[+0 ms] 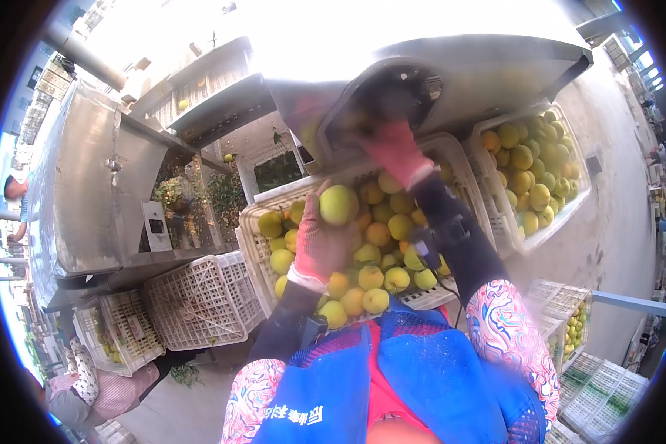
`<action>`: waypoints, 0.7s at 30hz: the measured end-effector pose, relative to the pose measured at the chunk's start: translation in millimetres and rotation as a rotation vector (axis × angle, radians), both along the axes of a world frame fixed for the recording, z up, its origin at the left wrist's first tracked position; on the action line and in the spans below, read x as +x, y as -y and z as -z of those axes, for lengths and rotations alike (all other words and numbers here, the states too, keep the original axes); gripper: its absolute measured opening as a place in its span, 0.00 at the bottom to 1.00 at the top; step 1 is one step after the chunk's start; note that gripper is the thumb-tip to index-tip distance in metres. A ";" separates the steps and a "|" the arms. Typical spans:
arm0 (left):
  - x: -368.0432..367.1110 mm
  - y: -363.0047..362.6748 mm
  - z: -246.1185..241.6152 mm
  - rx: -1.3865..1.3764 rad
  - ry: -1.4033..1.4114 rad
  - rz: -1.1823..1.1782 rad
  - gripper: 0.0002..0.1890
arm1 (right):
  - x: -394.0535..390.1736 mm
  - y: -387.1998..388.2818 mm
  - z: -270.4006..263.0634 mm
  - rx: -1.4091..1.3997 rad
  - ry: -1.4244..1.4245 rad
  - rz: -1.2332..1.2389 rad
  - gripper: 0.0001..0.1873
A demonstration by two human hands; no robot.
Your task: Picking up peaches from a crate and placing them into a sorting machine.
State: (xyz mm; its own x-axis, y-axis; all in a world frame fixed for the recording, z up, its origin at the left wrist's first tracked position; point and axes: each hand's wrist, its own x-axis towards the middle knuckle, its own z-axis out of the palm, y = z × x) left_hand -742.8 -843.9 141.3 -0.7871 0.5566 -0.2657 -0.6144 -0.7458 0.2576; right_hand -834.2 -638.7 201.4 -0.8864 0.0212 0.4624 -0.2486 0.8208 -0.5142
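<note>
My left hand (323, 236), in a pink glove, holds a round yellow-green fruit (338, 205) above a white plastic crate (248, 222). Similar yellow, green and orange-tinged fruits (371, 277) fill that crate in front of my body. My right hand (398, 152), also gloved in pink, reaches up to the dark opening (391, 94) of a metal machine (499, 72) just beyond the crate. Its fingertips are blurred and lost in the shade, so whether they grip anything does not show.
A second crate of fruit (533, 172) stands to the right. On the left are a slatted crate (200, 302) and a large metal housing (97, 183). One person (111, 388) bends at lower left; another (18, 194) is farther off. Stacked crates (605, 394) sit at lower right.
</note>
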 end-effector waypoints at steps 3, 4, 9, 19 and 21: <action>-10.0 -7.2 -17.7 -0.032 -0.012 -0.002 0.27 | -12.5 6.3 -15.0 0.124 -0.103 0.119 0.27; -12.4 -6.1 -27.7 -0.030 -0.016 0.002 0.27 | -10.6 9.9 -21.0 0.097 -0.145 0.128 0.27; -6.8 -9.9 -46.7 -0.039 -0.213 -0.061 0.25 | 90.3 40.8 -17.0 -0.290 0.090 -0.120 0.36; -2.8 -7.8 -42.8 -1.435 -1.326 0.018 0.23 | 95.8 38.9 -4.4 -0.064 -0.073 0.043 0.40; 0.4 -0.1 3.2 -1.575 -1.360 0.077 0.25 | 83.4 35.8 -1.7 0.028 -0.130 0.114 0.37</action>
State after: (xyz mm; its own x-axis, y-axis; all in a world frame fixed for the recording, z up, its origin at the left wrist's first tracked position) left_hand -742.4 -843.8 138.1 -0.8395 0.5199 0.1576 0.4590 0.5235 0.7178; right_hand -750.8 -674.5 203.0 -0.8115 0.1034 0.5752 -0.2162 0.8612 -0.4599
